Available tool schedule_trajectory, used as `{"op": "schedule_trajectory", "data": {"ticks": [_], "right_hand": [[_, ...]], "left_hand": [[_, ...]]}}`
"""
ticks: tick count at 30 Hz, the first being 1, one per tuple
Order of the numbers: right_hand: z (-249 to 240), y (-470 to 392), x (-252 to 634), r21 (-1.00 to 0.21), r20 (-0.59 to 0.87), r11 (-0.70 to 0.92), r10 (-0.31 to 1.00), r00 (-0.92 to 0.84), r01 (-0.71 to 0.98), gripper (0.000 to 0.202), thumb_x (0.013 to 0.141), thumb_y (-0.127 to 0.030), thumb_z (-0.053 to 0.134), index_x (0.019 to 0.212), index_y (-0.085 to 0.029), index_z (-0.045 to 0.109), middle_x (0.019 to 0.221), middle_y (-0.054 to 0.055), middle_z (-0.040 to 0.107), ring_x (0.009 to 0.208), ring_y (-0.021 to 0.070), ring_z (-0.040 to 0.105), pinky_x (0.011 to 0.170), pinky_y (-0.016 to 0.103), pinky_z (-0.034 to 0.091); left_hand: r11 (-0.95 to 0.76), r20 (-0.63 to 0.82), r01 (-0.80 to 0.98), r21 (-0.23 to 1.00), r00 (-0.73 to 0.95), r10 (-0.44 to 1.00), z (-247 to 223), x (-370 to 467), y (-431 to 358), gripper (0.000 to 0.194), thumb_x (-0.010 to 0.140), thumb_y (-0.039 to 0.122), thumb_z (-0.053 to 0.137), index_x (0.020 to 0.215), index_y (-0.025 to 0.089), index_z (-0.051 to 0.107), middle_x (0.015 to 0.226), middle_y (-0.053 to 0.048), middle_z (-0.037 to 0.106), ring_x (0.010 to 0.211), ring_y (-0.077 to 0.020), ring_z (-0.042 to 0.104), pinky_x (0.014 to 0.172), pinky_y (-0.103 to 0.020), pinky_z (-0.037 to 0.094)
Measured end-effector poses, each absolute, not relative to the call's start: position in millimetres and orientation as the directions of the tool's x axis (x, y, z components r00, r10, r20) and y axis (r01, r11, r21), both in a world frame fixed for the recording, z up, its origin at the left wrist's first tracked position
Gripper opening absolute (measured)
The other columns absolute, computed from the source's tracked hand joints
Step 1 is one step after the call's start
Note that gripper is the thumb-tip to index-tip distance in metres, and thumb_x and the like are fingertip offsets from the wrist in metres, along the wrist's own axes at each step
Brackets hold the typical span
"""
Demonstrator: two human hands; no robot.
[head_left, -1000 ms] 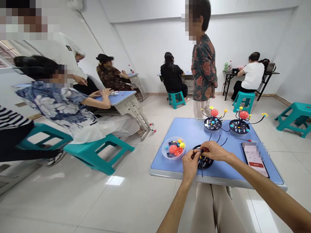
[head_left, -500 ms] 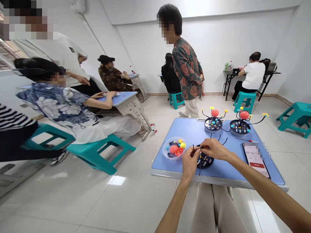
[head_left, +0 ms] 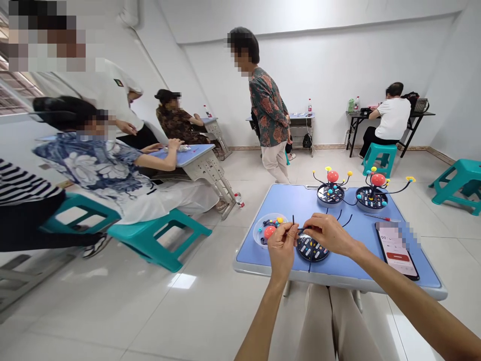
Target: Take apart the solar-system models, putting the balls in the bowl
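My left hand (head_left: pixel 281 243) pinches a thin black rod (head_left: pixel 293 220) whose end sticks up above the fingers. Beside it on the right, my right hand (head_left: pixel 323 231) is closed on a dark thin piece, mostly hidden by the fingers, that reaches toward the left hand. Below both hands lies a round black base (head_left: pixel 312 250) with coloured dots and labels. A clear round bowl (head_left: pixel 257 235) holding a red ball (head_left: pixel 269 232) and small yellow and blue parts stands behind my left hand. Loose black rods (head_left: pixel 347 220) lie on the blue table (head_left: pixel 287 198).
Two assembled models (head_left: pixel 330 193) with red balls stand at the table's back. A screwdriver (head_left: pixel 383 218) and a phone (head_left: pixel 397 250) lie at the right. One person (head_left: pixel 268 108) stands beyond the table; others sit at desks. Green stools (head_left: pixel 161 238) stand at the left.
My left hand has shifted left with its rod, baring more of the round base and covering part of the bowl. My right hand moved slightly left. The standing person moved left.
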State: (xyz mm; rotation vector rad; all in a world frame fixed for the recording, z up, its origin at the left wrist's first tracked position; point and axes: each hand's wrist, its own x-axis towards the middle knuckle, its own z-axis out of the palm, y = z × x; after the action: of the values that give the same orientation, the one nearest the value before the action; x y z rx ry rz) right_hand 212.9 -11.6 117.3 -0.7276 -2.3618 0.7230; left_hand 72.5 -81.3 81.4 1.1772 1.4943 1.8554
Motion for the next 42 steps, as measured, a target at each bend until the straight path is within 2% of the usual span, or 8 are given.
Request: {"op": "schedule_trajectory", "data": {"ticks": [4,8,11,17,23,29,34,42], "right_hand": [[122.2,-30.2,204.8,-0.579,0.372,0.738,0.618,-0.693,0.347,0.017,0.091,-0.017,0.054,0.086,-0.017,0.07,0.075,0.003,0.058,0.067,0.0121,0.052,0.064,0.025,0.038],[131.1,-45.6,193.8,-0.388,0.377,0.788,0.608,-0.699,0.477,0.024,0.094,-0.02,0.048,0.082,-0.017,0.069,0.077,0.005,0.058,0.065,0.013,0.049,0.059,0.027,0.031],[141.4,-52.5,186.2,-0.283,0.353,0.819,0.573,-0.74,0.499,0.026,0.093,-0.018,0.048,0.076,-0.016,0.067,0.074,0.004,0.056,0.063,0.013,0.047,0.057,0.027,0.027],[160.7,-56.2,174.1,-0.346,0.328,0.834,0.536,-0.778,0.43,0.026,0.091,-0.013,0.05,0.071,-0.015,0.067,0.07,0.002,0.054,0.058,0.0106,0.042,0.056,0.026,0.026],[165.4,-51.9,162.1,-0.433,0.403,0.828,0.532,-0.744,0.357,0.022,0.09,-0.012,0.051,0.081,-0.015,0.07,0.074,0.002,0.056,0.06,0.0098,0.045,0.058,0.024,0.028],[166.6,-54.4,153.0,-0.333,0.36,0.848,0.518,-0.776,0.412,0.024,0.091,-0.014,0.05,0.077,-0.015,0.07,0.073,0.002,0.056,0.061,0.0108,0.044,0.057,0.026,0.026],[169.5,-58.6,148.0,-0.237,0.272,0.834,0.549,-0.79,0.498,0.026,0.093,-0.017,0.049,0.078,-0.014,0.071,0.075,0.005,0.059,0.061,0.0122,0.047,0.056,0.029,0.023],[171.7,-60.2,146.6,-0.188,0.209,0.849,0.527,-0.824,0.495,0.025,0.088,-0.014,0.049,0.077,-0.015,0.071,0.075,0.006,0.062,0.061,0.0132,0.047,0.054,0.029,0.02]], "left_hand": [[-0.256,0.291,0.144,0.956,-0.577,0.763,89.4,72.6,-87.5,0.027,0.082,0.043,0.061,0.072,0.018,0.062,0.056,0.004,0.051,0.048,-0.0077,0.045,0.047,-0.021,0.038],[-0.218,0.226,0.096,0.971,-0.656,0.72,98.3,69.4,-93.1,0.029,0.079,0.046,0.061,0.071,0.018,0.062,0.06,0.003,0.053,0.049,-0.0075,0.045,0.045,-0.02,0.039],[-0.204,0.238,0.13,0.97,-0.667,0.706,104.0,63.8,-100.6,0.027,0.08,0.043,0.06,0.069,0.018,0.061,0.059,0.003,0.053,0.049,-0.0075,0.045,0.045,-0.019,0.038],[-0.206,0.33,0.259,0.944,-0.679,0.656,113.8,51.0,-115.5,0.025,0.085,0.037,0.057,0.07,0.017,0.062,0.054,0.004,0.048,0.048,-0.0073,0.041,0.046,-0.019,0.036],[-0.289,0.322,0.153,0.945,-0.594,0.737,129.0,39.3,-123.3,0.022,0.083,0.039,0.062,0.084,0.017,0.066,0.057,0.004,0.053,0.052,-0.0087,0.049,0.054,-0.021,0.045],[-0.241,0.293,0.168,0.956,-0.625,0.724,124.8,35.6,-115.6,0.027,0.082,0.04,0.06,0.067,0.018,0.057,0.055,0.004,0.048,0.048,-0.0075,0.043,0.047,-0.019,0.039],[-0.19,0.351,0.3,0.935,-0.696,0.626,111.3,31.2,-106.8,0.025,0.081,0.038,0.057,0.065,0.019,0.057,0.052,0.005,0.047,0.048,-0.0086,0.04,0.047,-0.02,0.037],[-0.159,0.344,0.315,0.936,-0.715,0.609,99.1,29.5,-109.8,0.026,0.084,0.037,0.055,0.064,0.02,0.055,0.054,0.004,0.049,0.051,-0.0102,0.042,0.049,-0.022,0.037]]}}
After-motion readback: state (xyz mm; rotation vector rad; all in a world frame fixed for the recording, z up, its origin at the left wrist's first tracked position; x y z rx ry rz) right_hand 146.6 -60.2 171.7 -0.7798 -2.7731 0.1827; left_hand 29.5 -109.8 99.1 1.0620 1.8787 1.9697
